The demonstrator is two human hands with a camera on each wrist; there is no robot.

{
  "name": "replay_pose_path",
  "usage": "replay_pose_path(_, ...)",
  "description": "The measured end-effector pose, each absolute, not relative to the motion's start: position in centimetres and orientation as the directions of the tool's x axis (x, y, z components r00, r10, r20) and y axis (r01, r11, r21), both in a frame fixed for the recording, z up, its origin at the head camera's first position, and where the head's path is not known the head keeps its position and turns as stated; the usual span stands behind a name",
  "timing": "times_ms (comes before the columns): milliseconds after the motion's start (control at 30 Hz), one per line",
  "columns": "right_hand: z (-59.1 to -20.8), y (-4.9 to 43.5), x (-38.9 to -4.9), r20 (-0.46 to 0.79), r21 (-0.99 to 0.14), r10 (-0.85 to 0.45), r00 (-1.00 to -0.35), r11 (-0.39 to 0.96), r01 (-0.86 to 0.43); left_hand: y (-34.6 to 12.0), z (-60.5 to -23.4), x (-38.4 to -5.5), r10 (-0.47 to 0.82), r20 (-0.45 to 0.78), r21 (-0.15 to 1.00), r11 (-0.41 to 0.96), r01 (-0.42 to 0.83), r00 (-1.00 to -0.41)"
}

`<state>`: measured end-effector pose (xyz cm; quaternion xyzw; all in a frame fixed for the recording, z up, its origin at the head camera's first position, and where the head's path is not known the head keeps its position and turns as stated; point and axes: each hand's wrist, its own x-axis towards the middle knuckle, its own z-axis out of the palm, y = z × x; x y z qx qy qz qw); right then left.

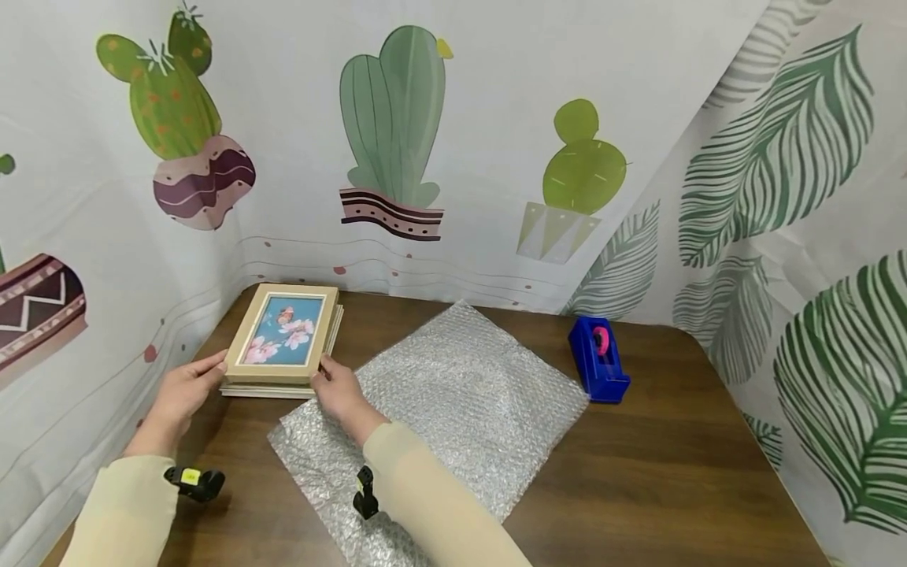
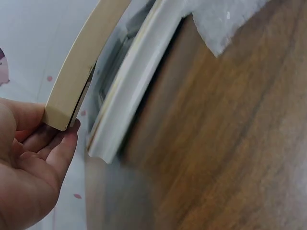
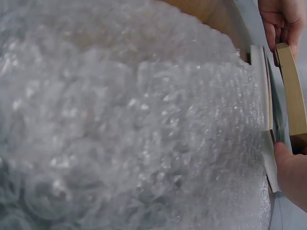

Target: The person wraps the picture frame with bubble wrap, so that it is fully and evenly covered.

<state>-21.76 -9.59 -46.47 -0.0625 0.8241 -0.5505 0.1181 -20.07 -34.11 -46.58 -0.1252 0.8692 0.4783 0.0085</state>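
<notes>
A: Holding what, and where?

B: Pinching a pale wooden picture frame (image 1: 272,373) by its 2 near corners, with the left hand (image 1: 186,392) at 1 and the right hand (image 1: 345,391) at the other. Raised at the near end above a white frame (image 2: 132,86), over the far left of the surface (image 1: 673,457), with a gap between. Touching at the far end? Cannot tell.

A: Likely to handle how?

B: Probably light enough for 2 hands and stiff all round, with no sagging to expect. Perhaps slightly slippery on the smooth wood. Most fragile, by guess, across the blossom picture (image 1: 289,329); behind glass or not, cannot tell.

A: Best place to take hold?

B: Along the wooden border, 1 long side per hand, clear of the picture. Better balanced near mid-length than at the near corners. Mind scraping against the white frame.

A: And alongside?

B: Bubble wrap (image 1: 460,402), presumably soft and easily creased, spread just to the right; farther right, a blue tape dispenser (image 1: 594,374).
</notes>
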Motion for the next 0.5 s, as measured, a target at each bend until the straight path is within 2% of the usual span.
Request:
replay_pose_path(333,-46.3,-8.7,-21.5,-0.107,-0.993,-0.115,-0.988,0.069,0.1,-32.8,-45.0,-19.5,-0.211,-0.121,0.844,0.492,-0.212,-0.97)
replay_pose_path(500,-45.9,-7.6,-21.4,-0.118,-0.993,-0.078,-0.99,0.01,0.117,-31.5,-44.1,-18.7,-0.198,-0.08,0.839,0.516,-0.173,-0.977)
